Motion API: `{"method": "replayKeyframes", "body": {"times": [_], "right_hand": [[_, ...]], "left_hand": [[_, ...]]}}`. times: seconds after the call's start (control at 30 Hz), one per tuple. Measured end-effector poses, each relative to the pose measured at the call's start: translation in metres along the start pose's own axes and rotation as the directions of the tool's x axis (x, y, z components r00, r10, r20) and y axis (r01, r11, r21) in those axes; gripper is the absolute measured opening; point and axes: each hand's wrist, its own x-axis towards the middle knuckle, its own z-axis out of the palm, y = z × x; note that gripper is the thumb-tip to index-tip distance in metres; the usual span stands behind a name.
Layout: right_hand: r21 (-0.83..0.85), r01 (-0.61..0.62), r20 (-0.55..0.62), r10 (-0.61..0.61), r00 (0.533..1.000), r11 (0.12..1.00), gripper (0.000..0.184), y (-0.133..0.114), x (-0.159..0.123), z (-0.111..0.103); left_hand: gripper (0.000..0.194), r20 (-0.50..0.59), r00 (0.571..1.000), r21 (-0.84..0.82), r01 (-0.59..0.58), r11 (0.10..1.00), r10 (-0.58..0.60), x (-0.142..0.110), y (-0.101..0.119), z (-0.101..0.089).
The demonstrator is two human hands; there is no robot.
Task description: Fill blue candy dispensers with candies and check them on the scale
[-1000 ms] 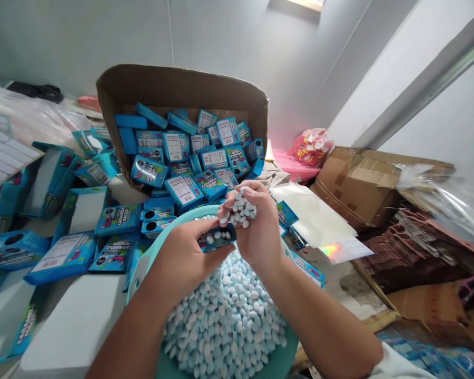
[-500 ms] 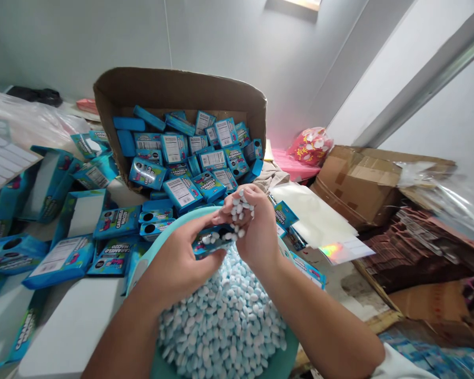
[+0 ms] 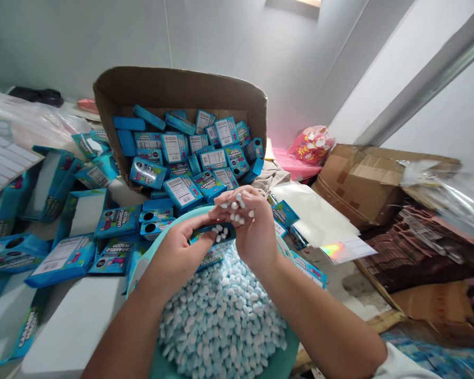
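Observation:
A turquoise tub [image 3: 290, 342] full of small pale blue and white candies [image 3: 225, 316] stands right in front of me. Over it, my left hand [image 3: 184, 247] grips a small blue candy box [image 3: 211, 258], thumb along its near side. Several white candies lie at the box's top opening. My right hand [image 3: 255, 226] is cupped just right of the box, its fingers curled round a handful of white candies [image 3: 237, 208]. The fingertips of both hands meet or nearly meet above the box.
Behind the tub, a cardboard carton [image 3: 181, 87] lies open toward me, holding many blue candy boxes. Larger blue display boxes [image 3: 63, 258] spread over the left side. White sheets [image 3: 316, 210] lie at right, beside a brown carton [image 3: 359, 179] and a red patterned bag [image 3: 314, 145].
Candies have moved from my right hand toward the box, leaving fewer in the palm. The left hand has shifted slightly left and down, and more of the box's face shows.

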Motion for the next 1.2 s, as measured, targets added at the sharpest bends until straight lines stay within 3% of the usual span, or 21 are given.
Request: {"method": "replayKeyframes", "body": {"times": [0.1, 0.2, 0.33, 0.43, 0.6, 0.77, 0.9, 1.0, 1.2], "right_hand": [[-0.001, -0.016, -0.003, 0.016, 1.000, 1.000, 0.016, 0.0008, 0.0007, -0.0010], [-0.010, -0.015, -0.008, 0.015, 1.000, 1.000, 0.017, 0.0006, 0.0011, -0.0018], [-0.001, -0.013, 0.002, 0.013, 1.000, 1.000, 0.019, 0.0000, 0.0006, -0.0028], [0.005, -0.018, 0.001, 0.018, 1.000, 1.000, 0.018, -0.0001, 0.0002, -0.0038], [0.030, -0.032, 0.006, 0.032, 0.999, 0.999, 0.018, 0.0011, 0.0016, -0.0045], [0.040, -0.023, 0.012, 0.023, 1.000, 0.999, 0.018, 0.0012, 0.0012, -0.0036], [0.044, -0.031, -0.006, 0.032, 0.999, 0.999, 0.018, -0.0009, -0.0012, -0.0042], [0.036, -0.033, -0.011, 0.033, 0.999, 0.999, 0.018, -0.0029, -0.0021, -0.0048], [0.049, -0.022, -0.021, 0.023, 1.000, 0.999, 0.017, -0.0029, -0.0033, -0.0044]], "left_hand": [[0.030, -0.143, 0.990, 0.032, 0.001, 0.999, 0.004, -0.0014, -0.0015, 0.0063], [0.020, -0.270, 0.954, 0.124, -0.101, 0.987, 0.131, -0.0043, -0.0032, 0.0089], [0.018, -0.161, 0.895, 0.336, -0.346, 0.876, 0.415, -0.0078, -0.0021, 0.0043], [0.015, -0.083, 0.867, 0.392, -0.424, 0.816, 0.491, -0.0083, -0.0008, 0.0004], [0.004, -0.105, 0.874, 0.392, -0.402, 0.827, 0.475, -0.0083, -0.0007, 0.0027], [0.020, -0.201, 0.950, 0.263, -0.185, 0.947, 0.241, -0.0077, -0.0010, 0.0050], [0.028, -0.204, 0.974, 0.197, -0.061, 0.978, 0.102, -0.0052, -0.0002, 0.0045], [0.027, -0.180, 0.974, 0.236, -0.092, 0.967, 0.136, -0.0039, -0.0008, 0.0046], [0.019, -0.089, 0.947, 0.308, -0.270, 0.912, 0.310, -0.0040, -0.0042, 0.0046]]}}
